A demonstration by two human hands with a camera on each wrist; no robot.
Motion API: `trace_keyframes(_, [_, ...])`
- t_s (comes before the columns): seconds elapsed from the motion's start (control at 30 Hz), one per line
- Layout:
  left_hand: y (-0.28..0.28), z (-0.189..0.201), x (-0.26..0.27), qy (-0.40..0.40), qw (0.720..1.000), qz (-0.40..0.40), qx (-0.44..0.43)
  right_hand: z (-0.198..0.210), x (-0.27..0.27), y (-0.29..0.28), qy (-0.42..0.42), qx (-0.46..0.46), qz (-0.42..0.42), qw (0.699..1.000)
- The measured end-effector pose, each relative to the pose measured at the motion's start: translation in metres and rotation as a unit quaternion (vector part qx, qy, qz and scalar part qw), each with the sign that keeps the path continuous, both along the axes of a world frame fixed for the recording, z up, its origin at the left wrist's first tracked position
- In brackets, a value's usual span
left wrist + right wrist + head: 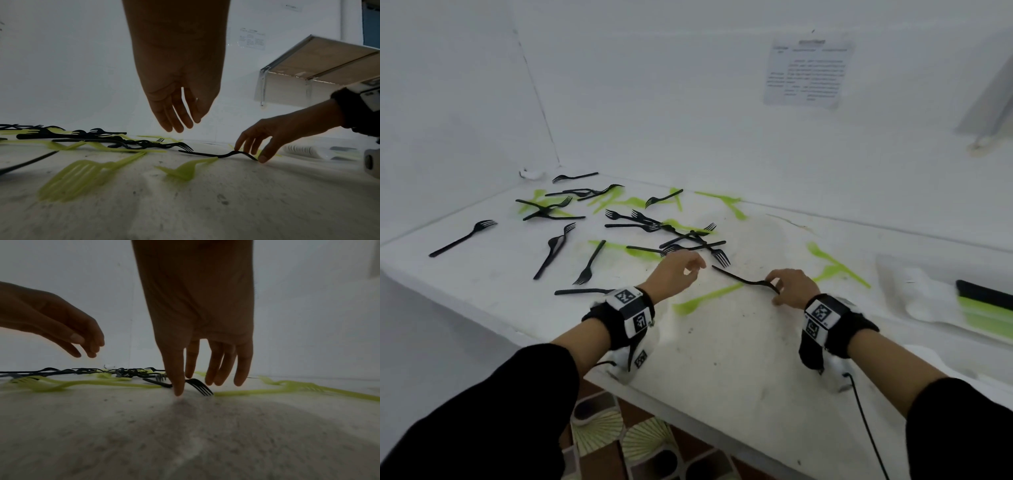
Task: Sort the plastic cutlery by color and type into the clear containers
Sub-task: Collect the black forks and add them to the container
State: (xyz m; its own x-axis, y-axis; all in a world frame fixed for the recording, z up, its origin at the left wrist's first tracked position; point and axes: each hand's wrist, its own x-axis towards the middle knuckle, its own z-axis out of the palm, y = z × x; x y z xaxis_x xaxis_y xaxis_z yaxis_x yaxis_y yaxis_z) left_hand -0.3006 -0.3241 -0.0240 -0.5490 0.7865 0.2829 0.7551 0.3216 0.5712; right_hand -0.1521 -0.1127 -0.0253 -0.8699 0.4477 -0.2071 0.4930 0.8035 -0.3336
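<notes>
Counter (722,359) beyond your hands is mostly unsorted black and green forks, only a few pieces in the tray (914,298) off your right; right hand (791,287) pinches a black fork (743,280), left hand (676,274) loose, empty.

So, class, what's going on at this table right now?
A person is sorting plastic forks scattered over a white table. The right hand is pinching the head end of one black fork that still lies on the table. The left hand hovers nearby with relaxed fingers, holding nothing. Many black forks and green forks remain loose, while a clear container at the right already holds some green and black cutlery.
</notes>
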Motion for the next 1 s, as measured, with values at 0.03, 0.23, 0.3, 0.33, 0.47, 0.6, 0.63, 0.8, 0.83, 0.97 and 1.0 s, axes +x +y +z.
trace_keyframes(0.03, [0.002,0.0,-0.007,0.002,1.0,0.009,-0.002,0.0,-0.003,0.003,0.0,-0.003,0.003,1.0])
trace_keyframes(0.23, [0.012,0.0,-0.059,0.031,0.989,0.065,-0.132,0.018,-0.025,0.013,0.148,-0.084,-0.041,0.985])
trace_keyframes(0.3, [0.012,-0.003,-0.073,0.021,0.984,0.077,-0.158,0.027,-0.03,0.014,0.239,-0.113,-0.065,0.962])
trace_keyframes(0.33, [0.013,-0.003,-0.078,0.019,0.983,0.078,-0.165,0.031,-0.032,0.015,0.28,-0.127,-0.074,0.949])
trace_keyframes(0.47, [0.018,-0.007,-0.081,0.033,0.975,0.063,-0.211,0.049,-0.045,0.013,0.381,-0.182,-0.098,0.901])
trace_keyframes(0.6, [0.027,-0.012,-0.083,0.062,0.969,0.043,-0.235,0.06,-0.064,0.008,0.403,-0.196,-0.098,0.889])
trace_keyframes(0.63, [0.03,-0.013,-0.084,0.067,0.97,0.037,-0.231,0.062,-0.069,0.008,0.403,-0.2,-0.097,0.888])
trace_keyframes(0.8, [0.039,-0.009,-0.094,0.098,0.973,0.012,-0.209,0.058,-0.09,0.004,0.394,-0.216,-0.115,0.886])
trace_keyframes(0.83, [0.04,-0.007,-0.096,0.116,0.973,0.005,-0.2,0.056,-0.095,0.002,0.381,-0.221,-0.116,0.89])
trace_keyframes(0.97, [0.046,0.013,-0.111,0.087,0.991,-0.003,-0.099,0.045,-0.114,-0.009,0.294,-0.337,-0.118,0.886])
trace_keyframes(1.0, [0.047,0.019,-0.115,0.06,0.996,-0.004,-0.069,0.041,-0.119,-0.011,0.276,-0.352,-0.118,0.886])
